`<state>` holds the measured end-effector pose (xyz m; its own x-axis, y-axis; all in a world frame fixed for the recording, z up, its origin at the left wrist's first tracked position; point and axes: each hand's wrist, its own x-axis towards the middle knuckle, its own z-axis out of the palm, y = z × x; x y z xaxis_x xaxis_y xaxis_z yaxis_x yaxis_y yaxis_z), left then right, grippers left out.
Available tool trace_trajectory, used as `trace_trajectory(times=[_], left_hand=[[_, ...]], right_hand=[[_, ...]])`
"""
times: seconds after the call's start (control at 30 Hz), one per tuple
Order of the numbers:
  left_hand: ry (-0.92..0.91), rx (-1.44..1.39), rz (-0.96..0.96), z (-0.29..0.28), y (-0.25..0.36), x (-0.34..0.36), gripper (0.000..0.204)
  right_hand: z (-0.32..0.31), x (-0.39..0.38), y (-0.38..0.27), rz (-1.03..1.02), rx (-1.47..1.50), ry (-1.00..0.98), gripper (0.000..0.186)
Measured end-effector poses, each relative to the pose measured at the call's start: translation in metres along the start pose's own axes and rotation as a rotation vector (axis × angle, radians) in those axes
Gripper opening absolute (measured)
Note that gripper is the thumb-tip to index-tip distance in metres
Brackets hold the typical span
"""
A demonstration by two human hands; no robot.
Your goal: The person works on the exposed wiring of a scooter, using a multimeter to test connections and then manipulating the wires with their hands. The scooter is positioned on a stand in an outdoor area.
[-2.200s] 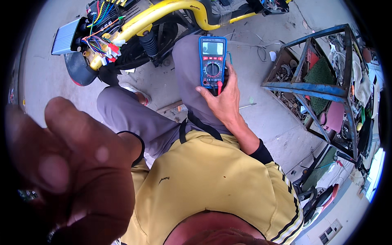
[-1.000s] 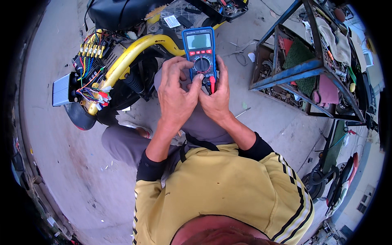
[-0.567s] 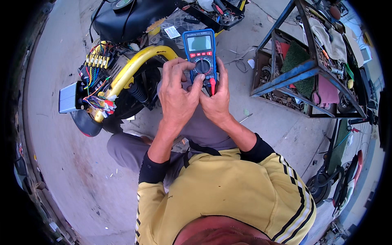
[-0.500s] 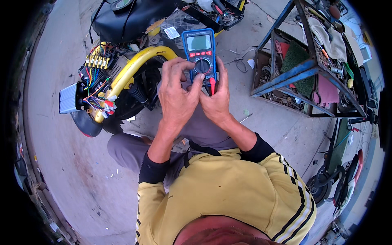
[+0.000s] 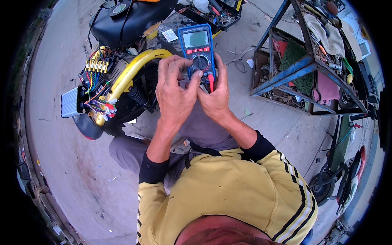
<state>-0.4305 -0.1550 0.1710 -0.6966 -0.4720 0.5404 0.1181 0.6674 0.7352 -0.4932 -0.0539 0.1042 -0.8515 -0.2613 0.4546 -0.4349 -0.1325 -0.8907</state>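
Observation:
A blue-cased multimeter (image 5: 196, 40) with a greenish screen is held upright above my lap. My right hand (image 5: 216, 94) grips its lower right, fingers wrapped round the side, beside a red lead plug (image 5: 211, 81). My left hand (image 5: 175, 90) is curled at the lower left of the meter, with index finger and thumb pinched on the round dial (image 5: 200, 63). To the left, a yellow tubular frame (image 5: 126, 75) carries bundled coloured wires with connectors (image 5: 107, 108), a silver finned box (image 5: 71, 102) and a row of brass terminals (image 5: 96, 65).
At right stands a blue steel rack (image 5: 294, 77) with hardware, cloths and green turf. A scooter (image 5: 322, 183) is at lower right. A black seat or tank (image 5: 134, 22) and a tray of tools (image 5: 216, 18) are at the top. Cords lie on the concrete floor (image 5: 69, 163).
My left hand has come from near the camera to the meter's dial and stayed there. Both hands and the meter have shifted slightly up and left in the view over the last half second.

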Motion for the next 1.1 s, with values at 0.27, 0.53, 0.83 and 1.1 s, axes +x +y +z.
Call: trace_trajectory(times=[0.27,0.53,0.83,1.1], left_hand=[[0.026,0.028,0.063,0.002,0.003,0.009,0.026],[0.056,0.258,0.029,0.005,0.022,0.017,0.023],[0.044,0.219,0.122,0.011,0.019,0.021,0.018],[-0.026,0.219,0.127,0.007,0.021,0.026,0.017]], right_hand=[[-0.003,0.007,-0.004,-0.103,-0.105,-0.009,0.094],[-0.003,0.009,-0.014,-0.090,-0.100,-0.022,0.091],[-0.004,0.011,-0.014,-0.110,-0.095,-0.012,0.089],[-0.004,0.010,-0.011,-0.086,-0.018,-0.011,0.088]])
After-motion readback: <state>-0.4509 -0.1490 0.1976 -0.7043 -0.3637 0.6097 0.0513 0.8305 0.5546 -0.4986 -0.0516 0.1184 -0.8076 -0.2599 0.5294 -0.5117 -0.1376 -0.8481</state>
